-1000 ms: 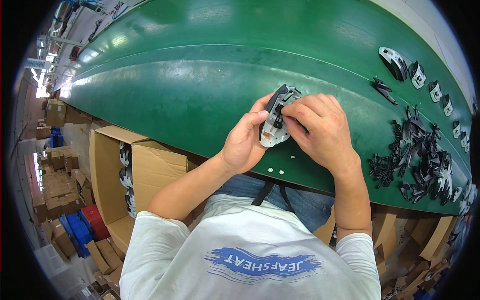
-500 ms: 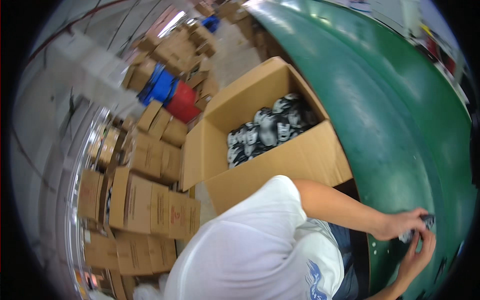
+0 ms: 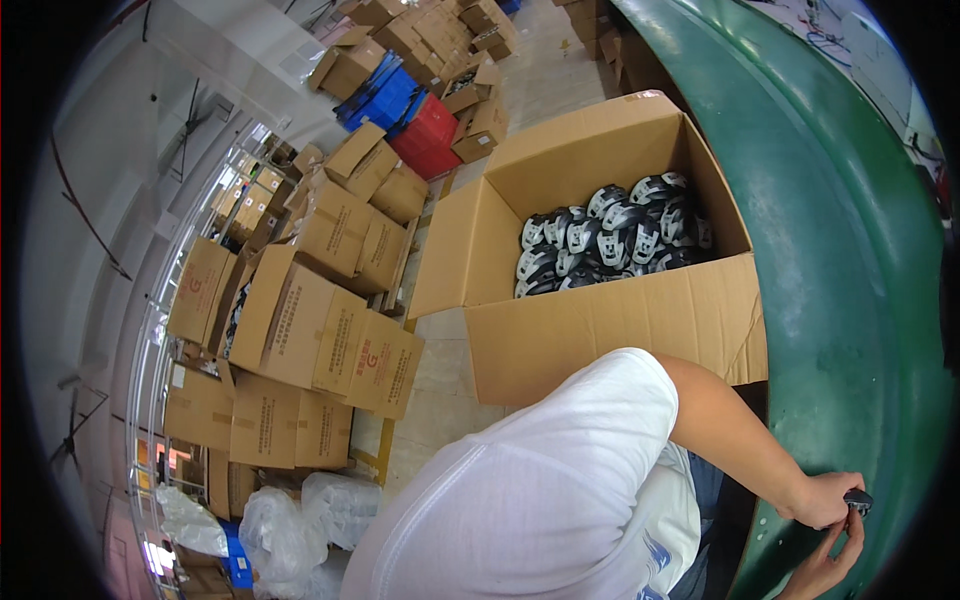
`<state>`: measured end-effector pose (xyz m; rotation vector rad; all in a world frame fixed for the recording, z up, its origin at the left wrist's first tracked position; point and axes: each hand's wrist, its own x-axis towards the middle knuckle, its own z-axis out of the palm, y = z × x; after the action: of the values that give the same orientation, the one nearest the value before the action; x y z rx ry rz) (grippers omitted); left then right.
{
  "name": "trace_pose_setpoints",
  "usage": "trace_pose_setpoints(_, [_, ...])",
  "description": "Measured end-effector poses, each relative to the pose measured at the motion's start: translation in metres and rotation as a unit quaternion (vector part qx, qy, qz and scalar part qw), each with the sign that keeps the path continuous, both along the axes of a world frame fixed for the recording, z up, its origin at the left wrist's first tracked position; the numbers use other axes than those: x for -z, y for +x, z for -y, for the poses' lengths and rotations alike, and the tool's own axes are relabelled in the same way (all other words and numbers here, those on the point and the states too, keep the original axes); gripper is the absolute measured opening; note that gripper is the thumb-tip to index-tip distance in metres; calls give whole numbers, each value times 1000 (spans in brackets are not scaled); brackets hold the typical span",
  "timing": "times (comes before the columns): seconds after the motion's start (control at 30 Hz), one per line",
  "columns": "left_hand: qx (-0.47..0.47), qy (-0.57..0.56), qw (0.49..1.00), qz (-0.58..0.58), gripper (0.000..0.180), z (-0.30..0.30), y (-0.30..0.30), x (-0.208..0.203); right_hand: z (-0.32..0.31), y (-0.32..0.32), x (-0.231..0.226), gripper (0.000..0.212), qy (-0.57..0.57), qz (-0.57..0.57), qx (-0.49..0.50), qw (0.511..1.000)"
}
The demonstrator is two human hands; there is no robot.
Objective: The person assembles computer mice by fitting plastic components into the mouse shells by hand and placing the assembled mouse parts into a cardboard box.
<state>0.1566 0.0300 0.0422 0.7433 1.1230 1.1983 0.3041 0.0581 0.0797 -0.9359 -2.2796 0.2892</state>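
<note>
My left hand point(image 3: 825, 500) is closed around a small black piece point(image 3: 858, 499) over the green work surface point(image 3: 830, 400), at the lower right. Only the dark end of that piece sticks out past my fingers, and its kind does not show. Just below it is my right hand point(image 3: 828, 565), its fingertips together against the underside of the piece. The right forearm is mostly cut off by the lower edge.
Left of the work surface an open cardboard carton point(image 3: 615, 330) holds many curved black-and-white moulded parts point(image 3: 620, 235). Stacked cartons point(image 3: 310, 320), blue crates point(image 3: 380, 92), a red crate point(image 3: 428, 138) and clear plastic bags point(image 3: 285, 530) stand farther left.
The whole view has shifted, so the carton and both hands appear elsewhere in it. The hands stay together at the black piece, and less of it shows now.
</note>
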Motion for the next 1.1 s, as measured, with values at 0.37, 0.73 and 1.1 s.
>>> trace_pose_setpoints(0.37, [18,87,995,34,33,-21,-12,1,-33,40,39,31,3,-7,36,999])
trace_pose_setpoints(0.73, [70,-23,989,129,71,-41,-98,6,-65,-41,60,31,-43,-186,14,981])
trace_pose_setpoints(1.1, [51,44,996,-50,53,-66,-78,6,-96,-34,62,22,-67,-217,3,974])
